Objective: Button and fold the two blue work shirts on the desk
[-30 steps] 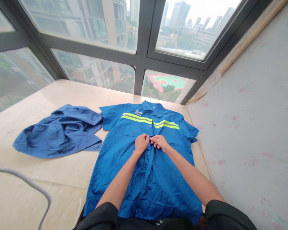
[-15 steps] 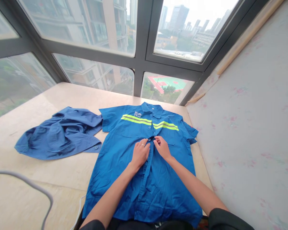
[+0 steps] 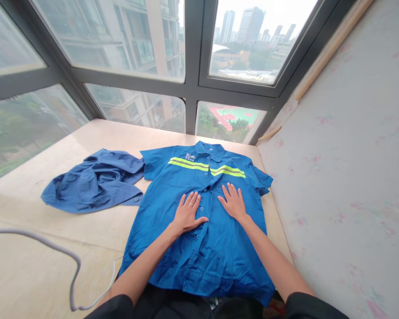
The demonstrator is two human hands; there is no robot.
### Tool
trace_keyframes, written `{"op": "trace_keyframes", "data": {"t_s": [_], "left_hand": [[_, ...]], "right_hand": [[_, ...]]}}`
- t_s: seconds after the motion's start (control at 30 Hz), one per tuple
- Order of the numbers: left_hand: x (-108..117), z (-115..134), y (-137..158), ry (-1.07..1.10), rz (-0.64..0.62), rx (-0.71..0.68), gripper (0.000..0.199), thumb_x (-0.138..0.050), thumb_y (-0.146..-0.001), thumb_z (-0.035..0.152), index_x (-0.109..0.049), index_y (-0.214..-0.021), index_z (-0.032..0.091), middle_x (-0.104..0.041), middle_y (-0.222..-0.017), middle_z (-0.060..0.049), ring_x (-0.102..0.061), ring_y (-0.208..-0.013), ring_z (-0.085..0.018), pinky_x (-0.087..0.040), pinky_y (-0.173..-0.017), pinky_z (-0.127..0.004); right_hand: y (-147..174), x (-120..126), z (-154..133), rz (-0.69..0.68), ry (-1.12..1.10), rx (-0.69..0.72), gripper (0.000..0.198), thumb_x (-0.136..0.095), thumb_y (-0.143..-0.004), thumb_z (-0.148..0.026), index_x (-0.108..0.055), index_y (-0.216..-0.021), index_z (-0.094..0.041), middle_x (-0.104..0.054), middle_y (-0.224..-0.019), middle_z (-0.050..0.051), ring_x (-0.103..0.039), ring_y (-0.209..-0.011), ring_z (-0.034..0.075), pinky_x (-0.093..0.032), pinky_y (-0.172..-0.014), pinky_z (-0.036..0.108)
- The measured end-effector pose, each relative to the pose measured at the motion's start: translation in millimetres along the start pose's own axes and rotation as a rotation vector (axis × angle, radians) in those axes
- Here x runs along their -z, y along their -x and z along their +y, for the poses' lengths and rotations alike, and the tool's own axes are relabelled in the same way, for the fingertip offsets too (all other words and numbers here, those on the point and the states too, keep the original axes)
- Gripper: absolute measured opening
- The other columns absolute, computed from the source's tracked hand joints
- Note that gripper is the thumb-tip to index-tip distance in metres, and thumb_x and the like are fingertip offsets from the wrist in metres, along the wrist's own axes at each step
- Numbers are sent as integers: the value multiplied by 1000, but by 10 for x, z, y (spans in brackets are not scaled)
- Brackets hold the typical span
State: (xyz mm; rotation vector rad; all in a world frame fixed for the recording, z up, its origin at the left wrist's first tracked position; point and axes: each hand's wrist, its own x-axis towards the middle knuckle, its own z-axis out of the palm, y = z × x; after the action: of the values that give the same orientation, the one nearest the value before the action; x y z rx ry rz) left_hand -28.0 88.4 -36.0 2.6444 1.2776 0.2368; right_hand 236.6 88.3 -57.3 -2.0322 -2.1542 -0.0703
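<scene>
A blue short-sleeved work shirt (image 3: pixel 173 257) lies spread front side up, its collar pointing away from me. Yellow-green reflective bands cross its chest, and a white logo sits above the band on the left. My left hand (image 3: pixel 187 212) rests flat on the shirt just left of the button placket, a ring on one finger and the thumb reaching toward the front opening. On the other side, my right hand (image 3: pixel 233 201) lies with fingers spread over the chest pocket. Several buttons show along the placket, whose edges stand slightly apart beside my hands.
A crumpled darker blue garment (image 3: pixel 93 186) lies left of the shirt on the pale wooden surface (image 3: pixel 29 248). A grey-white cable (image 3: pixel 53 245) curves across the near left. Grey-framed windows (image 3: pixel 191 88) stand behind, and a flower-patterned wall (image 3: pixel 346 168) borders the right.
Both hands have left the button area at the placket and moved apart. Their fingers went from pinching to spread flat on the shirt. The view has shifted slightly.
</scene>
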Motion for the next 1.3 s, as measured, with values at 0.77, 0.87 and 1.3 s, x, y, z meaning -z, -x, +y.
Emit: {"op": "trace_keyframes", "data": {"t_s": [0.77, 0.87, 1.3], "left_hand": [[536, 77, -842, 144, 76, 330, 43, -42, -96, 47, -64, -118, 18, -69, -108, -14, -61, -106, -28, -44, -90, -38], [474, 2, -1210, 363, 60, 345, 41, -49, -94, 44, -62, -122, 18, -70, -110, -9, -63, -103, -21, -44, -88, -28], [274, -84, -1740, 307, -59, 519, 35, -48, -90, 47, -63, -111, 23, -71, -105, -11, -67, -96, -28, -48, -78, -35]], "right_hand": [[-94, 204, 36, -97, -171, -32, 49, -39, -99, -46, -56, -135, -18, -46, -148, 15, -38, -139, 30, -29, -112, 51], [-327, 380, 32, -36, -374, -89, 38, -40, -99, -38, -71, -108, -17, -69, -117, 13, -61, -112, 25, -45, -98, 41], [-1783, 324, -296, -175, -246, 29, 68, -53, -85, -21, -32, -150, -21, -43, -148, 13, -58, -117, 27, -50, -92, 37]]}}
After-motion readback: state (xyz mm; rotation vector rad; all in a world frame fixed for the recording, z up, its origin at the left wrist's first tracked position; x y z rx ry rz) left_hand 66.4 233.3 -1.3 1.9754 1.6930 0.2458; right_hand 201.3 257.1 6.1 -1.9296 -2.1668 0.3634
